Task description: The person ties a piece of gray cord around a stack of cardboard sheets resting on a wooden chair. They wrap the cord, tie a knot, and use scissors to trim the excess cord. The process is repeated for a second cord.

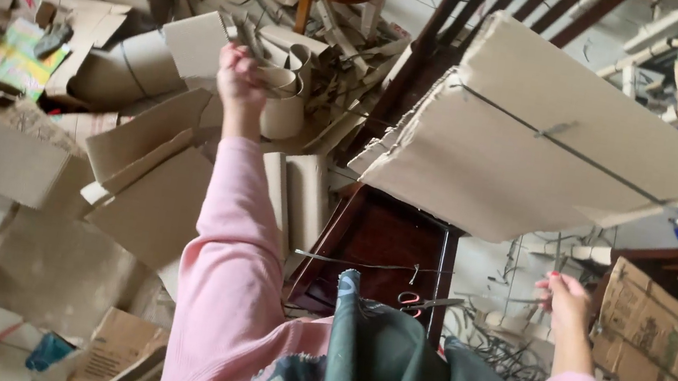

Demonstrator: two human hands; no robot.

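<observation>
Your left hand (238, 70) is closed around curled cardboard strips (282, 90) above the scrap pile. Your right hand (563, 303) appears closed beside the scissors (429, 303); whether it grips anything cannot be determined.

Curled brown cardboard strip (282, 90) held above cardboard scraps.

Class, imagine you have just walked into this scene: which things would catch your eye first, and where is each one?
First, the big stack of flat cardboard sheets bound with a strap, filling the upper right. Next, the left hand in a pink sleeve, raised at upper centre and gripping curled cardboard strips above a floor littered with cardboard scraps. Lower down, red-handled scissors lie on a dark wooden table, near the right hand.
</observation>
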